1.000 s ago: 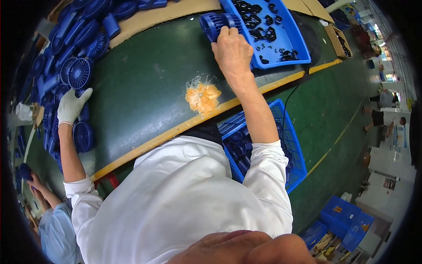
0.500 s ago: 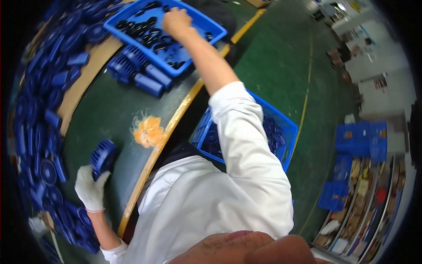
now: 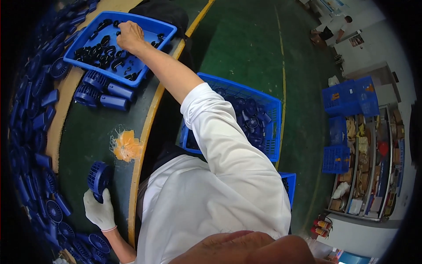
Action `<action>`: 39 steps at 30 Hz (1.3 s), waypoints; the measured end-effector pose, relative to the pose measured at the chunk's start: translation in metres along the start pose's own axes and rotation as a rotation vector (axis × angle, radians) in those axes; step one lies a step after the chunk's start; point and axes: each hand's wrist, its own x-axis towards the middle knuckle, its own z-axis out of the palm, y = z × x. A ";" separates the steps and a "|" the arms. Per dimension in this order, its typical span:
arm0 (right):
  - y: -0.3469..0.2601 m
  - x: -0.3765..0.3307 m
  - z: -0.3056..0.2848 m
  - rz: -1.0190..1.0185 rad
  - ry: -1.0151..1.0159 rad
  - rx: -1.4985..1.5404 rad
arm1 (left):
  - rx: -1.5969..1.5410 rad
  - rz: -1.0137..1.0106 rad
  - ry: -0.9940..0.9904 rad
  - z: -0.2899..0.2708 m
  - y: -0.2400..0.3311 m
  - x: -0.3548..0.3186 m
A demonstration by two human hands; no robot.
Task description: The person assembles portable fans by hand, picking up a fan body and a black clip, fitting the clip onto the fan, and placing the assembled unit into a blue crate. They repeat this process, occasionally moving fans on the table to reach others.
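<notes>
My left hand (image 3: 99,213), in a white glove, grips the handle end of a dark blue handheld fan (image 3: 100,176) with a round slatted head, close above the green worktop. My bare right hand (image 3: 130,37) reaches into a shallow blue tray (image 3: 74,62), fingers bent and pinched over loose small black curved parts (image 3: 93,53). Whether a part is between those fingers cannot be seen. Just on the near side of the tray lie two more blue fans (image 3: 115,101), side by side with handles pointing right.
Many blue fans (image 3: 37,154) are heaped along the left, behind a cardboard strip (image 3: 61,127). An orange patch with clear strands (image 3: 126,145) lies by the yellow worktop edge. A blue crate of fan pieces (image 3: 274,127) stands right of the bench. Farther right are shelves (image 3: 365,163) and a distant person (image 3: 327,34).
The view has shifted, so the tray and bench appear farther left. My right hand stays in the tray, fingers lower among the black parts; my left hand still holds the fan.
</notes>
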 end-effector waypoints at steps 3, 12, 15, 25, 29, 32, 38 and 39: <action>0.001 -0.004 0.010 -0.025 0.381 0.234 | -0.002 0.075 0.001 -0.001 -0.001 -0.002; -0.098 -0.117 -0.055 0.277 -0.032 1.093 | 0.053 0.110 0.025 0.005 -0.010 0.000; -0.123 -0.158 -0.052 0.291 -0.140 1.114 | -0.267 -0.113 0.077 0.004 -0.014 -0.005; -0.168 -0.252 -0.048 0.326 -0.575 1.427 | -1.541 -0.475 0.073 0.008 0.010 0.007; -0.188 -0.281 -0.048 0.309 -0.648 1.560 | -1.610 -0.575 0.065 -0.003 0.025 0.004; -0.205 -0.298 -0.041 0.410 -0.666 1.533 | -1.314 -0.360 0.132 0.003 0.022 -0.002; -0.199 -0.309 -0.014 0.413 -0.714 1.444 | -0.795 -0.388 0.011 0.000 0.023 0.005; -0.198 -0.308 -0.012 0.450 -0.717 1.436 | -0.769 -0.397 -0.011 0.003 0.022 0.006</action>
